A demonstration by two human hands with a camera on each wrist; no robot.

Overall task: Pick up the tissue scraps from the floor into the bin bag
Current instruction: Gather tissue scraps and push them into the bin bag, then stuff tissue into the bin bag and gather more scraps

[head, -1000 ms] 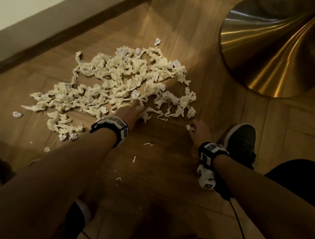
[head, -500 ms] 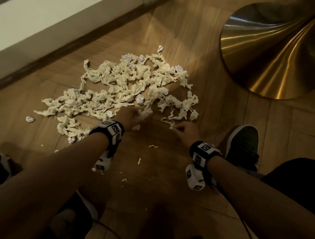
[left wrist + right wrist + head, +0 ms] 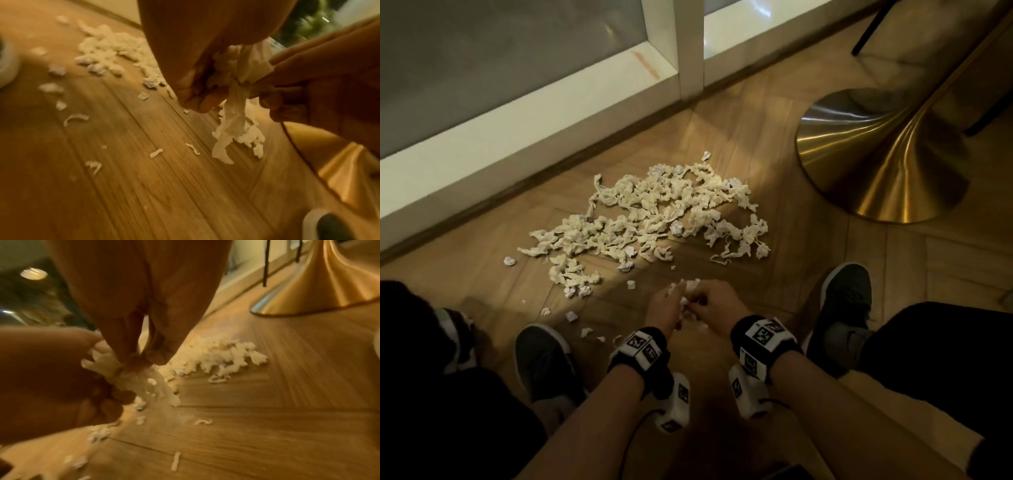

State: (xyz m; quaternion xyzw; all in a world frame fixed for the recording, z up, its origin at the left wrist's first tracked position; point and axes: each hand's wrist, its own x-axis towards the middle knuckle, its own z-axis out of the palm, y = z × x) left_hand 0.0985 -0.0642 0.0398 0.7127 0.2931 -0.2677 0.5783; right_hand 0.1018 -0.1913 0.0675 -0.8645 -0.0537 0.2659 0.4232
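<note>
Down near the floor (image 3: 808, 274), between the shoes (image 3: 846, 308): clutching one wad of tissue (image 3: 232, 113) with both hands at once. Curling the left hand (image 3: 666, 308) round the upper part of it, pinching the same wad from the other side with the right hand (image 3: 714, 306), thumb and fingers closed on the paper. Letting a ragged tail dangle down toward the boards, going by the left wrist view. So neither hand free right now, both busy holding tissue.

Looking outward from there: facing the main pile of tissue scraps (image 3: 654, 212) straight ahead, lying well clear of the knuckles and stretching on a diagonal, near-left end to far-right end, toward the gold pedestal base (image 3: 887, 164). Guessing the stringy right end (image 3: 739, 240) is the easier reach for the right hand, and the lumpy near-left end for the left. Also leaving a trail of small stray bits (image 3: 571, 315) off to the left, just beside the left shoe (image 3: 541, 359), so closer to the left hand.

Not seeing the bin bag anywhere in these views, so not able to say which way the wad needs to travel. Probably needing to dump this handful first, then going back forward for the pile.
</note>
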